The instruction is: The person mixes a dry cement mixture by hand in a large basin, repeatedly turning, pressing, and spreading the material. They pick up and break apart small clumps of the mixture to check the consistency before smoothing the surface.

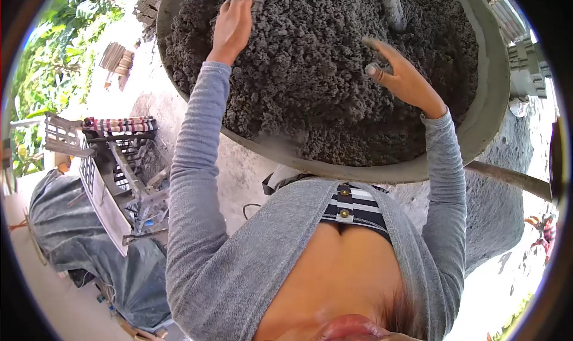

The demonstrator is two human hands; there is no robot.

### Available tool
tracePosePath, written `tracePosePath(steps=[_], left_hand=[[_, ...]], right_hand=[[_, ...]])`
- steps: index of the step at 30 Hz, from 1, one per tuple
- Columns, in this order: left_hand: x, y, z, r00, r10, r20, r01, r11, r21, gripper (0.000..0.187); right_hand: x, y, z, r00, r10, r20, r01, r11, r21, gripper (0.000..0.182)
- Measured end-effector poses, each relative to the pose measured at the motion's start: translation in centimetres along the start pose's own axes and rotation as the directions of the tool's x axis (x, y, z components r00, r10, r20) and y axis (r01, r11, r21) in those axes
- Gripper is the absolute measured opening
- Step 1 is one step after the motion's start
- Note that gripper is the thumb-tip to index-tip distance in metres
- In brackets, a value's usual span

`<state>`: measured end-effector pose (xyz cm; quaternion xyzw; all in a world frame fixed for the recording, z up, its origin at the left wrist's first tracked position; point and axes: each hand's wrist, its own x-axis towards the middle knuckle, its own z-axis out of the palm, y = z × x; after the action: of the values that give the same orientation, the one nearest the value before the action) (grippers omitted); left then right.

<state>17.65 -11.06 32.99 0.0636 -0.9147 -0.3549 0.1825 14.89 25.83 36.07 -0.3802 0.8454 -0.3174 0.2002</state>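
Mixture: dark, crumbly, seemingly part-blended, unsmoothed | round basin: broadly filled | left hand, right hand: apart, fingers open, contact unclear

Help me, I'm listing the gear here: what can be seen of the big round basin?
The basin is wide and rounded, its far side out of frame. Its grey rim looks smooth and smeared; what it is made of is unclear. Dark, crumbly mix lies heaped inside, against the wall. The left hand and right hand are over the mix, off the rim.
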Motion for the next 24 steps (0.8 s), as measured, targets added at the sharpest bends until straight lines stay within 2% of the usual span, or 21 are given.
tracePosePath(steps=[2, 4, 6, 7, 8, 10, 12, 14, 15, 16, 18, 20, 21, 22, 24], left_hand=[[-2.9, 6.2, 0.2, 0.996, -0.071, 0.048, 0.068, 0.996, 0.053, 0.058], [-4.3, 6.4, 3.1, 0.987, 0.141, -0.076, -0.132, 0.984, 0.117, 0.057], [-6.1, 9.5, 6.4, 0.969, 0.245, -0.041, -0.233, 0.952, 0.199, 0.058], [-7.2, 11.6, 7.6, 0.962, 0.273, -0.01, -0.263, 0.936, 0.234, 0.056], [-8.0, 13.1, 8.2, 0.954, 0.298, 0.023, -0.293, 0.918, 0.266, 0.053], [-9.8, 14.7, 9.1, 0.939, 0.337, 0.063, -0.34, 0.896, 0.284, 0.056], [-10.6, 16.6, 9.1, 0.934, 0.328, 0.146, -0.356, 0.898, 0.258, 0.057], [-11.2, 17.7, 9.6, 0.92, 0.364, 0.146, -0.388, 0.896, 0.216, 0.057], [-11.6, 18.4, 9.8, 0.909, 0.371, 0.189, -0.403, 0.898, 0.176, 0.057], [-12.0, 19.0, 10.1, 0.896, 0.379, 0.233, -0.416, 0.9, 0.135, 0.058], [-13.0, 21.3, 13.2, 0.876, 0.427, 0.224, -0.457, 0.884, 0.102, 0.057], [-13.6, 21.8, 14.0, 0.87, 0.426, 0.248, -0.444, 0.896, 0.022, 0.058], [-13.8, 22.1, 14.3, 0.881, 0.398, 0.257, -0.407, 0.913, -0.02, 0.053], [-13.9, 22.2, 14.8, 0.875, 0.402, 0.268, -0.411, 0.911, -0.027, 0.053], [-13.9, 22.2, 17.2, 0.886, 0.373, 0.275, -0.374, 0.926, -0.052, 0.042]], right_hand=[[0.2, 0.5, 1.7, 0.966, -0.149, -0.211, 0.117, 0.981, -0.154, 0.09], [0.8, 0.5, 2.4, 0.964, -0.165, -0.207, 0.139, 0.981, -0.133, 0.096], [0.1, 2.4, 2.9, 0.932, -0.235, -0.276, 0.206, 0.97, -0.128, 0.097], [-0.9, 2.9, 2.9, 0.943, -0.197, -0.266, 0.128, 0.958, -0.256, 0.101], [-1.7, 2.7, 2.4, 0.943, -0.202, -0.265, 0.133, 0.957, -0.257, 0.101], [-3.4, 2.3, 1.5, 0.963, -0.054, -0.264, -0.044, 0.935, -0.351, 0.104], [-4.9, 2.3, 0.0, 0.95, -0.048, -0.308, -0.047, 0.955, -0.291, 0.1], [-6.5, 2.6, -1.3, 0.944, 0.031, -0.328, -0.117, 0.962, -0.248, 0.092], [-7.2, 2.6, -1.8, 0.944, 0.034, -0.327, -0.12, 0.962, -0.247, 0.092], [-8.1, 2.7, -2.2, 0.93, 0.081, -0.358, -0.187, 0.944, -0.271, 0.09], [-11.2, 5.5, -3.4, 0.91, 0.133, -0.392, -0.258, 0.924, -0.284, 0.089], [-12.3, 6.2, -3.6, 0.814, 0.235, -0.532, -0.441, 0.846, -0.3, 0.089], [-12.6, 5.5, -3.8, 0.779, 0.306, -0.547, -0.512, 0.814, -0.275, 0.088], [-13.1, 5.6, -3.7, 0.773, 0.318, -0.549, -0.523, 0.809, -0.267, 0.088], [-14.5, 6.6, -3.8, 0.697, 0.336, -0.633, -0.581, 0.783, -0.225, 0.084]])
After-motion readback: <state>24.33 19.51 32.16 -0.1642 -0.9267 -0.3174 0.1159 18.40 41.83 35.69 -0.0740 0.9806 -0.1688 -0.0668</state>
